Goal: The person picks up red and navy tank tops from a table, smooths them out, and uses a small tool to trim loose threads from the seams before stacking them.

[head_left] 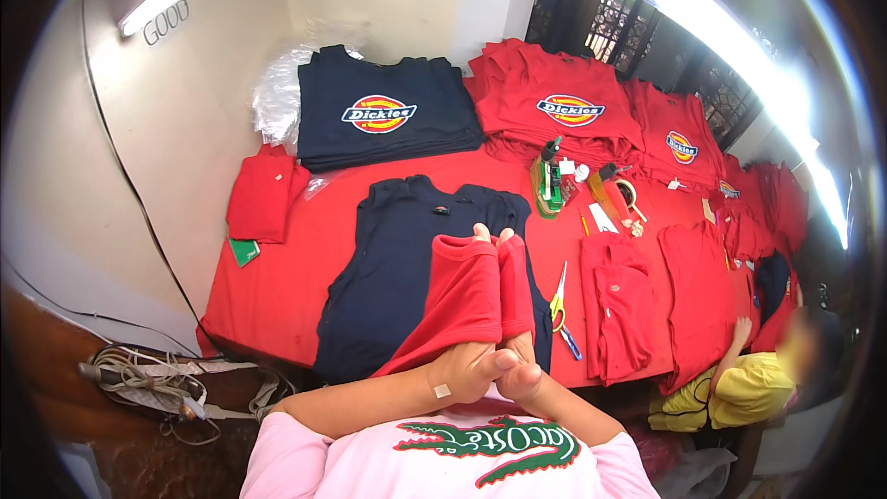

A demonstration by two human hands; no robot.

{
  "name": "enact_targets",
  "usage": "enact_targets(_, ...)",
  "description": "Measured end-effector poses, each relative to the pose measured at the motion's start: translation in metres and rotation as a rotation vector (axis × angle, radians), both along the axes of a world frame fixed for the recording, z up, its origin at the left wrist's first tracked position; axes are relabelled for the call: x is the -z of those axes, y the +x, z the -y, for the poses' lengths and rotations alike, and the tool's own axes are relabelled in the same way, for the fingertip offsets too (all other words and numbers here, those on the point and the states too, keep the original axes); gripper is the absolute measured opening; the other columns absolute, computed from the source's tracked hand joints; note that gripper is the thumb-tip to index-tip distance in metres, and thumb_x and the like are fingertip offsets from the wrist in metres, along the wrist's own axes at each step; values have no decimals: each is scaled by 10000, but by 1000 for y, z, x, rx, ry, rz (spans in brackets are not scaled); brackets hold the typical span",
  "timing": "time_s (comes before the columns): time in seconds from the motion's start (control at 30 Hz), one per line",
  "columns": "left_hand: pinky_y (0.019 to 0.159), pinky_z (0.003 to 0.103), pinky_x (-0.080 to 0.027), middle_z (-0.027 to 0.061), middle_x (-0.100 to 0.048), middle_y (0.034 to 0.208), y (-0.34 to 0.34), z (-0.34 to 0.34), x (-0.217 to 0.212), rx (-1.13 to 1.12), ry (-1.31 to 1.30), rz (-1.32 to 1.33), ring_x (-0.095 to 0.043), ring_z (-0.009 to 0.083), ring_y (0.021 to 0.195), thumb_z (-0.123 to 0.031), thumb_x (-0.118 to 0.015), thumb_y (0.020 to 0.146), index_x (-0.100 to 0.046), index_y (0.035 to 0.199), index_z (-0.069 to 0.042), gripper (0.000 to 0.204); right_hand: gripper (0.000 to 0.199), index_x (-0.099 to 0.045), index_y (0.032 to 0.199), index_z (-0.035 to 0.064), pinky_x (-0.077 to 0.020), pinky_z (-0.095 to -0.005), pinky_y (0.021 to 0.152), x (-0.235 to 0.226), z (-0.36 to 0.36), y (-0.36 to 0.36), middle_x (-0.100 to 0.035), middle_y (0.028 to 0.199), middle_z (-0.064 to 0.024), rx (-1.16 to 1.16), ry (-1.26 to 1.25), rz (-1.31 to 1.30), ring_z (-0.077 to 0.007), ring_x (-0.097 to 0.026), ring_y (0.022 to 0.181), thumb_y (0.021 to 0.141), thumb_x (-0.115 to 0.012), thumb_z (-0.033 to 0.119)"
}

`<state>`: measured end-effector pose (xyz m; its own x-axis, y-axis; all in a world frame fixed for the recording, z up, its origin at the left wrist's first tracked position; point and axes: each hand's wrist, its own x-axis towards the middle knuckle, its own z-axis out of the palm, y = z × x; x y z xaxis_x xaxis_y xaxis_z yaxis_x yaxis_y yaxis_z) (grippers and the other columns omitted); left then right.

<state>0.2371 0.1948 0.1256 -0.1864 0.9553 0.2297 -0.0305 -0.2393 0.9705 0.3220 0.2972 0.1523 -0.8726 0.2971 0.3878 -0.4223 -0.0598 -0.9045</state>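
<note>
Both my hands hold up a red shirt (453,291) over the middle of the table, its cloth draped around my fingers. My left hand (468,371) reaches up inside the cloth, and a fingertip shows past its top edge. Close beside it, my right hand (522,371) is inside a second fold, also with a fingertip at the top. Both thumbs stay outside, near each other; most of the fingers are hidden. Beneath the red shirt a navy sleeveless shirt (383,259) lies spread flat on the red-covered table (277,305).
Navy shirts (388,115) and red shirts (564,97) are stacked at the back. Scissors (559,305) lie right of the navy shirt, beyond them a folded red shirt (616,305). A green tape dispenser (547,187) stands behind. Another person in yellow (753,388) sits right.
</note>
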Motion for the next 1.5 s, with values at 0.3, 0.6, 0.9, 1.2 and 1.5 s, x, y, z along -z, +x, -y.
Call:
enact_targets(0.3,996,401,-493,179,-638,1179,-1,-9,19,81,31,91,-622,269,1125,-847,-510,966,-542,1310,109,1016,1566,127,1698,-47,-171,-467,1321,41,-4,19,28,1807,-226,-49,-70,21,-326,-80,1669,773,-653,948)
enact_targets(0.6,1048,405,-477,175,-632,1261,-4,0,48,92,16,107,-609,266,1200,-803,-559,968,-534,1362,90,976,1581,122,1705,-22,-151,-495,1327,-6,4,-2,89,1806,-200,62,-30,-1,-327,-33,1675,741,-684,937)
enact_targets(0.9,1101,408,-460,170,-626,1343,-6,5,66,125,11,111,-595,263,1275,-758,-607,970,-526,1414,72,945,1617,97,1691,-69,-170,-472,1318,83,-1,16,-20,1783,-224,-85,-53,-35,-326,-90,1656,722,-838,826)
enact_targets(1.2,1092,406,-476,157,-638,1347,-12,8,63,99,24,117,-610,245,1270,-708,-646,973,-540,1411,50,882,1577,42,1691,-91,-219,-459,1304,88,-2,13,-117,1769,-226,-133,15,-36,-325,-172,1639,736,-860,781)
enact_targets(1.5,979,397,-402,145,-549,1263,-47,9,22,7,-112,140,-525,218,1157,-552,-520,1056,-567,1250,40,625,1315,-90,1711,-59,-179,-479,1339,-9,6,-25,-135,1802,-235,188,34,-67,-340,-158,1672,914,-507,900)
